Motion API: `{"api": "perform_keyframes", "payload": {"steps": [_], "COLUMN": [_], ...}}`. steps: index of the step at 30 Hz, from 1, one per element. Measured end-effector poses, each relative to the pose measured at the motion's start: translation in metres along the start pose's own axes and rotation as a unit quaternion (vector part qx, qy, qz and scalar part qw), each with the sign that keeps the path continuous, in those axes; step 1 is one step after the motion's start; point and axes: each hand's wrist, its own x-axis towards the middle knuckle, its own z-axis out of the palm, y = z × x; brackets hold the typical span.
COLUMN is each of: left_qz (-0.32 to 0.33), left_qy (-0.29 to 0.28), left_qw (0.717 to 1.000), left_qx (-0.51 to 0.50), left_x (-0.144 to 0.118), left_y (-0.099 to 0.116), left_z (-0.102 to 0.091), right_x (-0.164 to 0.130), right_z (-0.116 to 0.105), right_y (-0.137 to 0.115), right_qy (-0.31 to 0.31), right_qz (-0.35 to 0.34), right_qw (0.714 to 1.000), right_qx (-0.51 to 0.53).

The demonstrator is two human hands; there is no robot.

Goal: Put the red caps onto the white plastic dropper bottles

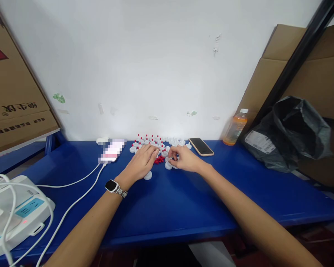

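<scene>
My left hand (143, 161) lies palm down over a cluster of white plastic caps (133, 149), its fingers stretched out and lying flat. Whatever lies beneath the palm is hidden. Close to its thumb is a small heap of loose red tips (159, 160). A single white cap (147, 176) sits just below this hand. My right hand (185, 158) has curled fingers, with thumb and forefinger closed at a white cap (168, 165) among others on the right of the heap. Behind both hands, several white caps wear red tips (152, 136), and plain white caps (174, 141) stand near the wall.
Right of the caps lies a dark-screened phone (201, 147); left is a lit phone (113, 150) with a white cable (82, 200). A power strip (25, 211) occupies the table's left end. An orange drink bottle (235, 128) and black plastic bag (289, 133) stand right.
</scene>
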Motion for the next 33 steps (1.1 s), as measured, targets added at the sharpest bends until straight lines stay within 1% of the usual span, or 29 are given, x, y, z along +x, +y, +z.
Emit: {"api": "perform_keyframes", "payload": {"steps": [3,4,6,8,10,14,17,20,22,24,25,26,27,29,31,33], "left_qz": [0.010,0.010,0.009,0.011,0.013,0.007,-0.007,-0.018,-0.022,-0.024,-0.023,-0.021,-0.018,-0.015,-0.014,-0.019], "left_qy": [0.001,0.000,-0.004,-0.007,-0.009,-0.007,0.002,0.010,0.024,0.050,0.065,0.076,0.080,0.066,0.040,0.026], "left_qw": [1.000,1.000,1.000,1.000,1.000,0.999,0.999,0.999,0.999,0.997,0.996,0.995,0.995,0.996,0.998,0.999], "left_qx": [0.009,0.012,0.017,0.020,0.024,0.036,0.038,0.036,0.039,0.046,0.050,0.054,0.056,0.055,0.048,0.041], "left_x": [0.004,0.005,0.007,0.008,0.009,0.008,0.006,0.005,0.003,0.002,0.001,0.000,0.000,-0.001,-0.002,-0.003], "left_y": [0.005,0.007,0.009,0.010,0.008,0.004,-0.001,-0.005,-0.004,-0.001,0.000,0.001,0.002,0.002,-0.002,-0.007], "left_z": [0.001,0.001,0.003,0.006,0.008,0.008,0.007,0.004,0.002,0.001,0.000,0.000,0.001,0.002,0.003,0.003], "right_x": [0.019,0.029,0.052,0.078,0.101,0.134,0.142,0.134,0.121,0.102,0.091,0.080,0.069,0.049,0.033,0.022], "right_z": [-0.008,-0.010,-0.009,-0.005,0.004,0.027,0.036,0.031,0.023,0.016,0.014,0.012,0.013,0.016,0.021,0.024], "right_y": [0.018,0.025,0.042,0.056,0.066,0.070,0.069,0.063,0.052,0.035,0.025,0.013,0.002,-0.017,-0.027,-0.027], "right_qy": [0.031,0.045,0.068,0.040,0.010,0.001,0.012,0.037,0.078,0.148,0.171,0.176,0.167,0.152,0.148,0.151], "right_qz": [0.049,0.065,0.097,0.106,0.120,0.140,0.156,0.162,0.156,0.135,0.120,0.101,0.080,0.052,0.050,0.043], "right_qw": [0.998,0.997,0.991,0.983,0.973,0.969,0.969,0.971,0.975,0.979,0.978,0.976,0.974,0.966,0.967,0.979], "right_qx": [0.010,-0.005,-0.068,-0.145,-0.196,-0.205,-0.191,-0.174,-0.140,-0.042,0.013,0.074,0.129,0.202,0.203,0.133]}}
